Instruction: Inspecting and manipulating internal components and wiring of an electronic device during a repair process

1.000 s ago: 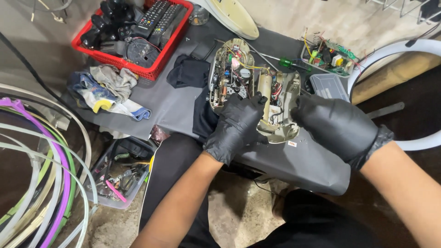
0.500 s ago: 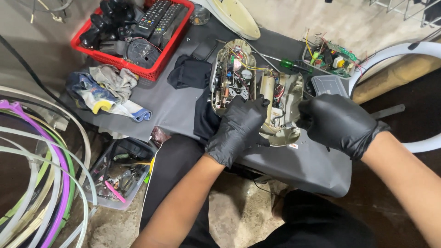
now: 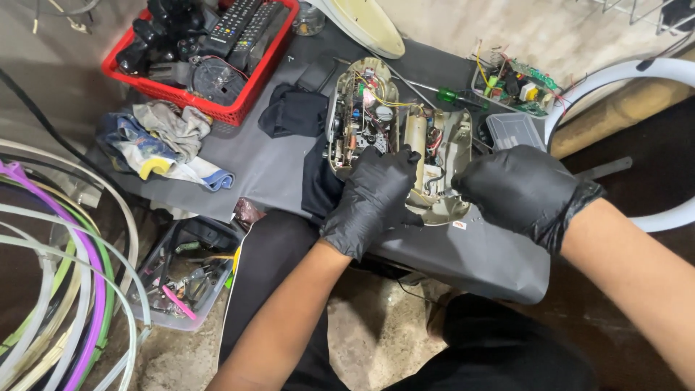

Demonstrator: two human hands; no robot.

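Note:
An opened beige appliance housing [image 3: 441, 152] lies on a low grey table [image 3: 268, 163], its circuit boards and coloured wires exposed. A second opened half [image 3: 360, 116] lies beside it to the left. My left hand [image 3: 373, 195], in a black glove, presses on the near left edge of the housing. My right hand [image 3: 517, 190], also gloved in black, grips the housing's near right edge. The gloves hide the part of the housing under them.
A red basket [image 3: 217, 108] of remote controls and black parts stands at the table's back left. Rags [image 3: 163, 141], a black cloth [image 3: 293, 112], a green-handled screwdriver [image 3: 452, 95] and a tray of circuit boards [image 3: 517, 87] lie around. A clear box of tools [image 3: 184, 275] and coloured hoops [image 3: 65, 289] sit on the floor at left.
My right hand has shifted slightly left along the housing's edge. My left hand stays on the near left edge.

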